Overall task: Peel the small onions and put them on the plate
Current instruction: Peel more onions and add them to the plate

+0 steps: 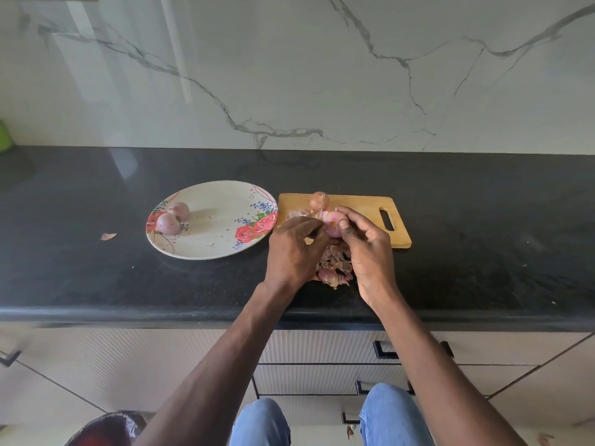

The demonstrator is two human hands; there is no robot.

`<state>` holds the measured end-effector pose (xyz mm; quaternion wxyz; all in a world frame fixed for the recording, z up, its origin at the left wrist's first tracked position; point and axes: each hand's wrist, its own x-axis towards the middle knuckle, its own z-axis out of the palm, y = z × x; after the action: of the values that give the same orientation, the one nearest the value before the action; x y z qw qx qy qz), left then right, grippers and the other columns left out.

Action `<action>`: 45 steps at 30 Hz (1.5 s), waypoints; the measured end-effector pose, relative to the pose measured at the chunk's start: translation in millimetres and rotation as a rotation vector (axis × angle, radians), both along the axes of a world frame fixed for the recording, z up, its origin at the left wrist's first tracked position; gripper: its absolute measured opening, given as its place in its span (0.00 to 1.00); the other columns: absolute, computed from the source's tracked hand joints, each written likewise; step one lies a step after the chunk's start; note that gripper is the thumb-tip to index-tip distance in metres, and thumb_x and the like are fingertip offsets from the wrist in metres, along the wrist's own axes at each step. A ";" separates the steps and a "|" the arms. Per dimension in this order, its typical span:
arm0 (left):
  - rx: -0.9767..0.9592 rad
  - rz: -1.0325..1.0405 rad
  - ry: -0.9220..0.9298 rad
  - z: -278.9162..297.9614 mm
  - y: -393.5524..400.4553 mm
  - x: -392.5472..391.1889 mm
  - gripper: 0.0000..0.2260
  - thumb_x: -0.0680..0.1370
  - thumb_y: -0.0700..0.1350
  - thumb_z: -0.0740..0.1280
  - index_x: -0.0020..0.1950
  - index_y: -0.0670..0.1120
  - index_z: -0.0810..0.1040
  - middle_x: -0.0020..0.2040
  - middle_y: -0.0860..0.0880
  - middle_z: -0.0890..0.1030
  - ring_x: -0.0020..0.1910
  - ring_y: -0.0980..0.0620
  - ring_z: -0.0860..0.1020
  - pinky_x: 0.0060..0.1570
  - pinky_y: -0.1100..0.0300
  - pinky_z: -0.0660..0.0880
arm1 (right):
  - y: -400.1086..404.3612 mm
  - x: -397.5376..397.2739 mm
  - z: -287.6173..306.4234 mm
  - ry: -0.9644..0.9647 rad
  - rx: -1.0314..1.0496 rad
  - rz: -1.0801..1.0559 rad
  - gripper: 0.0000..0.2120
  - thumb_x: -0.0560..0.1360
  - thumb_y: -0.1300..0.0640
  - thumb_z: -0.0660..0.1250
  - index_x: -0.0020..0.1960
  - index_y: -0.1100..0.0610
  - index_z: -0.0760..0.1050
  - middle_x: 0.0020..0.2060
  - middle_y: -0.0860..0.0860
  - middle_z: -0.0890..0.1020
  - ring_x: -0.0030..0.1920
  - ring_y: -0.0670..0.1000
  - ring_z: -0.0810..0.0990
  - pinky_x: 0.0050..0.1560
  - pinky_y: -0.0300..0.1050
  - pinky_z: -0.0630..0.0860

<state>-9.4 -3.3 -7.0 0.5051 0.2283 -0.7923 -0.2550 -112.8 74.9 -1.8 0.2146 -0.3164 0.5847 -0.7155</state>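
Both hands (325,243) grip a half-peeled onion (333,224) over the cutting board (363,210).

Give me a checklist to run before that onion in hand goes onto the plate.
1. Onion in hand fully peeled: not ok, skin still clings at its left.
2. Grip: ok, left hand and right hand both hold it.
3. Room on plate: ok, two peeled onions sit at its left side only.
4. Peel pile off the plate: ok.
5. Unpeeled onion left on board: ok, one waits.
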 end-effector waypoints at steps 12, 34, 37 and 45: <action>0.171 0.056 0.019 7.4 0.1 3.3 0.05 0.78 0.39 0.71 0.49 0.41 0.86 0.45 0.49 0.85 0.42 0.56 0.82 0.45 0.66 0.77 | 4.0 -1.2 5.8 -0.208 -0.067 0.096 0.10 0.82 0.64 0.62 0.58 0.56 0.80 0.55 0.58 0.84 0.55 0.59 0.83 0.59 0.58 0.80; 0.291 0.193 -0.150 9.3 -8.8 1.4 0.12 0.78 0.37 0.67 0.60 0.40 0.83 0.71 0.44 0.75 0.64 0.48 0.77 0.58 0.59 0.74 | 15.5 -4.7 19.3 -0.644 -0.251 0.284 0.12 0.83 0.65 0.58 0.63 0.65 0.75 0.50 0.59 0.86 0.47 0.57 0.86 0.48 0.44 0.83; 0.301 0.177 -0.130 7.1 -10.6 1.6 0.16 0.76 0.37 0.68 0.64 0.44 0.82 0.74 0.45 0.70 0.69 0.46 0.73 0.65 0.56 0.72 | 12.2 -8.2 14.8 -0.569 -0.205 0.237 0.15 0.81 0.67 0.60 0.65 0.64 0.76 0.56 0.58 0.84 0.51 0.54 0.86 0.50 0.43 0.83; 0.147 -0.029 -0.024 6.1 -10.0 3.3 0.10 0.78 0.41 0.72 0.59 0.42 0.84 0.58 0.48 0.83 0.54 0.56 0.81 0.54 0.62 0.78 | 9.0 -8.3 12.2 -0.454 -0.163 0.173 0.16 0.76 0.70 0.65 0.61 0.59 0.80 0.58 0.58 0.84 0.54 0.53 0.83 0.50 0.42 0.80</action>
<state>-6.0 -13.3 -0.9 0.4740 0.2563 -0.7805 -0.3170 -121.1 83.9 10.5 0.3743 -0.2129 0.4327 -0.7921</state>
